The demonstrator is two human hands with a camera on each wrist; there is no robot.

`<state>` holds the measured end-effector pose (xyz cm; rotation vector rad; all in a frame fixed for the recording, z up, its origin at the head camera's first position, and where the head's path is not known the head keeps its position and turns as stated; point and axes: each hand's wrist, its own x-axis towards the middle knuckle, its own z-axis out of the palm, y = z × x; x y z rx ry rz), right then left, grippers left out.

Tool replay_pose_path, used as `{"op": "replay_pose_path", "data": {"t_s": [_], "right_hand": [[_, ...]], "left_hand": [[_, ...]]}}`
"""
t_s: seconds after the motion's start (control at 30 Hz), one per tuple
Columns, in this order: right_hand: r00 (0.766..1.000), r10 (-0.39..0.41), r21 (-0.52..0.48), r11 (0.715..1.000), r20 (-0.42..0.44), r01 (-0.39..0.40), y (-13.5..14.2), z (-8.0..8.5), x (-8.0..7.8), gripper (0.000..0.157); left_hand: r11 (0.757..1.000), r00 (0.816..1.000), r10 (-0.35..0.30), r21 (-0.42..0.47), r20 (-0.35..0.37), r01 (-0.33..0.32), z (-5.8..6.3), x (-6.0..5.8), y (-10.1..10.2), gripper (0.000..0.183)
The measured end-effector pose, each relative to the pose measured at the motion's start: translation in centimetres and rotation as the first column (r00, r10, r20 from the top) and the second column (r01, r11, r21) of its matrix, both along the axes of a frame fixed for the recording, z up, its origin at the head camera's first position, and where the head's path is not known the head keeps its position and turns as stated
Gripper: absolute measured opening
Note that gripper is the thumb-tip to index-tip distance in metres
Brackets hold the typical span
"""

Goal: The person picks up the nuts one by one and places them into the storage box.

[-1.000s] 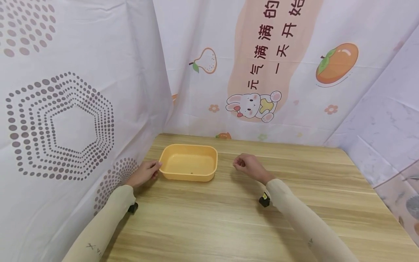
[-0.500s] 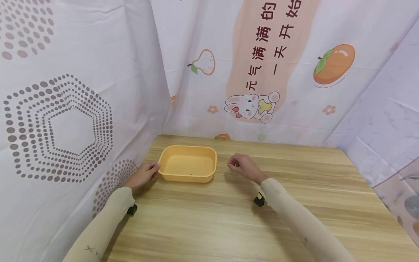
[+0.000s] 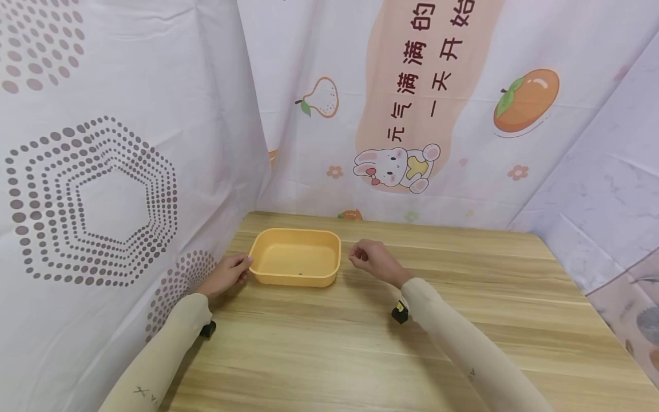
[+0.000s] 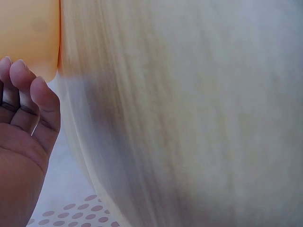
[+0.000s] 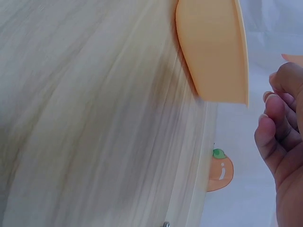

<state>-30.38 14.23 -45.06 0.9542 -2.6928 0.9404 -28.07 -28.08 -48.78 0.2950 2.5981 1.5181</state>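
A shallow yellow plastic bin (image 3: 296, 280) with rounded corners sits at the back left of the wooden table. My left hand (image 3: 229, 273) pinches the rim at its left end, thumb on top; the left wrist view shows several curled fingers (image 4: 45, 97) beside the bin wall (image 4: 28, 33). Just off the bin's right end, my right hand (image 3: 378, 260) hovers over the table with loosely bent fingers and nothing visible in it. In the right wrist view a gap separates those fingers (image 5: 266, 132) from the bin (image 5: 215, 52).
Inside the bin lies a small dark speck (image 3: 301, 274). The wooden table (image 3: 329, 343) reaches back to a printed curtain (image 3: 309, 189), and another curtain (image 3: 216, 143) hangs close along the left side. A small metal bit (image 5: 166, 224) shows low in the right wrist view.
My right hand has moved left, closer to the bin's right end. The left hand stays at the bin's left rim, and the bin rests in the same place.
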Motion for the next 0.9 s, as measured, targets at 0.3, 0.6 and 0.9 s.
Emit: {"op": "replay_pose_path", "data": {"t_s": [0.3, 0.6, 0.9], "right_hand": [[1.0, 0.009, -0.01, 1.0, 0.021, -0.009, -0.9, 0.1, 0.0, 0.006], [1.0, 0.002, 0.011, 1.0, 0.023, -0.002, -2.0, -0.2, -0.1, 0.005], [0.999, 0.022, 0.024, 0.999, 0.041, -0.023, -2.9, -0.2, 0.1, 0.006]], "left_hand": [[1.0, 1.0, -0.002, 0.003, 0.003, 0.002, 0.0, -0.1, -0.1, 0.042], [1.0, 0.999, -0.03, -0.003, 0.018, 0.03, 2.4, 1.3, 0.8, 0.039], [0.999, 0.999, -0.034, 0.005, 0.016, 0.034, 3.4, 2.0, 1.1, 0.04]]}}
